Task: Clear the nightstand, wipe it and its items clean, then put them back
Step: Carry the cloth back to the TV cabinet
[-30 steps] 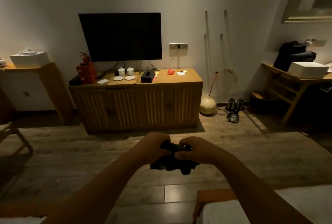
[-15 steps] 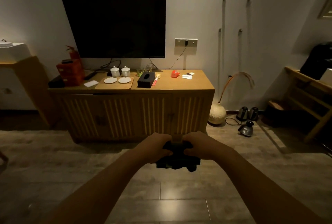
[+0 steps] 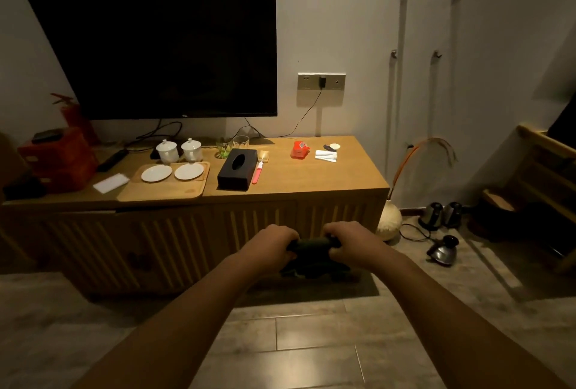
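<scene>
Item (image 3: 312, 247) from the nightstand, dark and hard to identify in this dim light, sits between both hands at waist height, in front of the desk (image 3: 324, 180) and below its top. The left grip (image 3: 274, 243) and right grip (image 3: 349, 242) are each curled round an end of its upper bar, knuckles up, with nothing else in them; that hold looks the same as a second ago.

What has changed is the approach. A second ago the desk stood across the room, with a bed corner at the bottom of the view. Now the bed corner is gone and the desk and TV (image 3: 156, 49) fill the frame, so the person has walked almost up to it.

My reading is that this belongs to the clearing stage: the item is being carried off to be parked here. The nightstand itself is out of view. The bare wood between the tissue box (image 3: 237, 169) and the red packet (image 3: 300, 150) looks the likeliest landing spot, though the item must first be lifted above the top.
</scene>
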`<state>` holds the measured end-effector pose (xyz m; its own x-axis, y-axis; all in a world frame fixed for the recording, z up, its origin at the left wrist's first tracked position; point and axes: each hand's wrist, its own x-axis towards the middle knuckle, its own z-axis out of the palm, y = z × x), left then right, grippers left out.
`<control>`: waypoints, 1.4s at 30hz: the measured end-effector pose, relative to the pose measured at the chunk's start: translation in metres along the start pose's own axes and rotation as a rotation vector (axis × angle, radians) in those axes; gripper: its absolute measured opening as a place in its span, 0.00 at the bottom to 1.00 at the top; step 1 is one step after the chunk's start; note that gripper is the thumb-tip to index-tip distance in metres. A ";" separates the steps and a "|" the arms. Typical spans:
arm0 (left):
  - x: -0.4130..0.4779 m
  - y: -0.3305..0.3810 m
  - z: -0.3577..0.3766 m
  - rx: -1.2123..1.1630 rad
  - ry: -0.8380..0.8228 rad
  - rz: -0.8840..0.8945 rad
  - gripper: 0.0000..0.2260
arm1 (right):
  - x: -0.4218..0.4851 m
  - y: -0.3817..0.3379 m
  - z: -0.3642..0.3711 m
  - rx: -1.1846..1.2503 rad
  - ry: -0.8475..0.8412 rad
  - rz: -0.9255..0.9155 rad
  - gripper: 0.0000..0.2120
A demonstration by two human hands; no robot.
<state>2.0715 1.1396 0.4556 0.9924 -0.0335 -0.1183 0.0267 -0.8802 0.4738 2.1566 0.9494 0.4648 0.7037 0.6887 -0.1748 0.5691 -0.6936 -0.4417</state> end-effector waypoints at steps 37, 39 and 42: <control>0.568 -0.279 0.008 -0.453 -0.187 -0.463 0.06 | 0.579 0.274 -0.005 0.322 -0.094 0.360 0.06; 0.576 -0.289 0.013 -0.361 -0.173 -0.451 0.08 | 0.588 0.276 0.005 0.263 -0.068 0.362 0.06; 0.587 -0.303 0.022 -0.245 -0.167 -0.460 0.11 | 0.598 0.279 0.018 0.141 -0.018 0.379 0.09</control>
<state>2.6432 1.3762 0.2232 0.8396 0.2370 -0.4888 0.5009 -0.6861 0.5276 2.7283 1.1716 0.2211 0.8441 0.3944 -0.3633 0.2060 -0.8641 -0.4593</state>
